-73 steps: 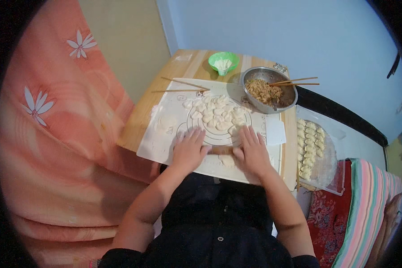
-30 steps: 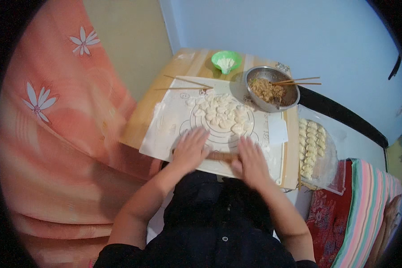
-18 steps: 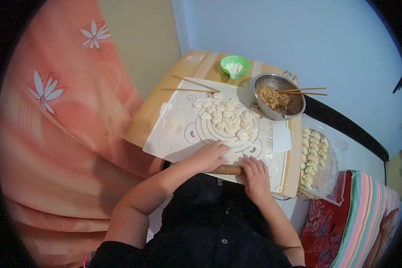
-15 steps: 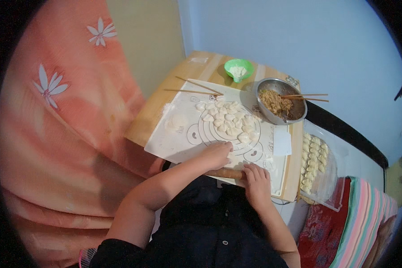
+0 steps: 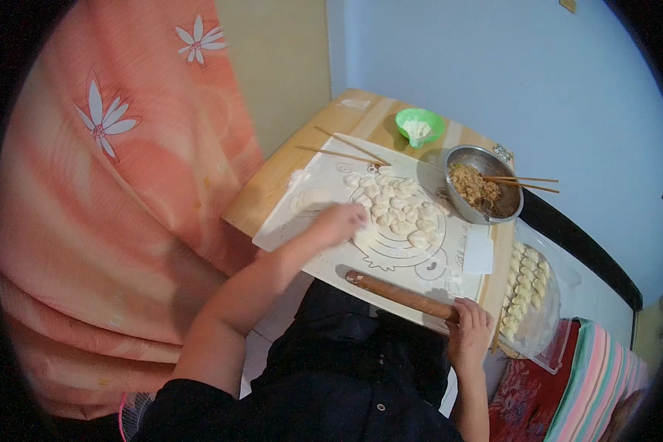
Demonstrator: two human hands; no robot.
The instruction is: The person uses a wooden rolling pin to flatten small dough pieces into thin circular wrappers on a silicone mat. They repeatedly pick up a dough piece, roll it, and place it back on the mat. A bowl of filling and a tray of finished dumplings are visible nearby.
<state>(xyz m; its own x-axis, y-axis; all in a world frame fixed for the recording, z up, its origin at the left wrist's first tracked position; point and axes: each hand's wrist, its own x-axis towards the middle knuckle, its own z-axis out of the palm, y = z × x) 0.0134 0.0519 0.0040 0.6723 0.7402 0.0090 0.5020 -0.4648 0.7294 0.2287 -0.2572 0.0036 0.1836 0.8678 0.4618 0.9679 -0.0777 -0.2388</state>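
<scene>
My right hand point(image 5: 470, 329) has its fingers over the right end of a brown wooden rolling pin point(image 5: 401, 295), which slants along the near edge of a white printed dough mat point(image 5: 331, 258). Over the mat's left part, my left hand point(image 5: 340, 223) is smeared by motion; its fingers look bent, and I cannot make out whether anything is in them. It is beside a cluster of small floury dough pieces point(image 5: 398, 206) in the middle of the mat. Flat round wrappers point(image 5: 313, 199) lie to the left of that hand, partly behind it.
Two loose chopsticks point(image 5: 335, 153) lie at the mat's far left. A green bowl of flour point(image 5: 420, 127) stands at the back. To the right are a metal bowl of filling point(image 5: 482, 151) with chopsticks, a white card point(image 5: 478, 250), and a clear tray of shaped dumplings point(image 5: 527, 287). An orange curtain point(image 5: 147, 221) hangs left.
My left hand has left the rolling pin's area and moved up and left toward the dough pieces. My right hand has moved right and nearer with the pin. The view has shifted somewhat.
</scene>
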